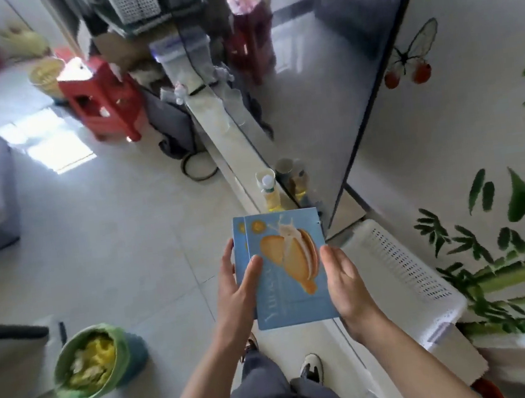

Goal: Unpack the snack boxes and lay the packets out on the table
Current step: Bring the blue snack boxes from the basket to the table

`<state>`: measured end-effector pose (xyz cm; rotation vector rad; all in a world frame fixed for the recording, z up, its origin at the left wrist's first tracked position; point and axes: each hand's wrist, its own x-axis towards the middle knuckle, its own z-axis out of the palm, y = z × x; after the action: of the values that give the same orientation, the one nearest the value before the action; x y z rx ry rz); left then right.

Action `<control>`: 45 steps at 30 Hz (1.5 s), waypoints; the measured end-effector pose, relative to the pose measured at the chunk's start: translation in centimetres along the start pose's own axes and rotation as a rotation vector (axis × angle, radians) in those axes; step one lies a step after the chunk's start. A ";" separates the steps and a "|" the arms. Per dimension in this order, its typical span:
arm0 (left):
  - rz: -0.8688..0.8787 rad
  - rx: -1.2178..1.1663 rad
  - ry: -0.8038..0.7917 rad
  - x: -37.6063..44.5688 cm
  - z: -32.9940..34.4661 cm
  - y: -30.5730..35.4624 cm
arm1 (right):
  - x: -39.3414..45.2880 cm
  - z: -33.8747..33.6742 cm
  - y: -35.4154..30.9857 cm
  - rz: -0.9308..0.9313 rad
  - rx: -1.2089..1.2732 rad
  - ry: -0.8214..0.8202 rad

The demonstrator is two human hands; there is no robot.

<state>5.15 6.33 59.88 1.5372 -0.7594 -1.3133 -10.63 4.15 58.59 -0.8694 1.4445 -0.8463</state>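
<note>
both hands up in front, over the tiled floor [129, 246]. left hand [236, 293] and right hand [346, 284] clamp two blue snack boxes [290, 267] stacked together, one hand per side edge. white perforated basket [404, 280] just right, green bin [90, 362] off left, bottle [269, 194] beyond.

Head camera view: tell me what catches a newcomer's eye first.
Two blue snack boxes with a pictured sandwich biscuit sit at centre, held between the left hand and right hand. A red stool stands out at upper left, and a green bin full of yellow scraps sits at lower left on the floor.
</note>
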 end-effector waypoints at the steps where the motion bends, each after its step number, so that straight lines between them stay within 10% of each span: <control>1: 0.002 0.002 0.038 -0.2 -1.2 -0.2 | 0.0 1.1 -0.3 0.003 -0.015 -0.033; 25: -0.013 -0.378 1.027 -10.9 -37.6 -6.7 | -8.5 41.3 1.2 0.039 -0.474 -0.781; 45: -0.186 -0.589 1.803 -19.1 -51.0 -12.6 | -16.9 65.7 7.9 0.035 -0.874 -1.375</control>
<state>48.46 41.26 54.51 1.5660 0.8454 0.1321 55.26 21.99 56.22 -1.5909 0.4836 0.5263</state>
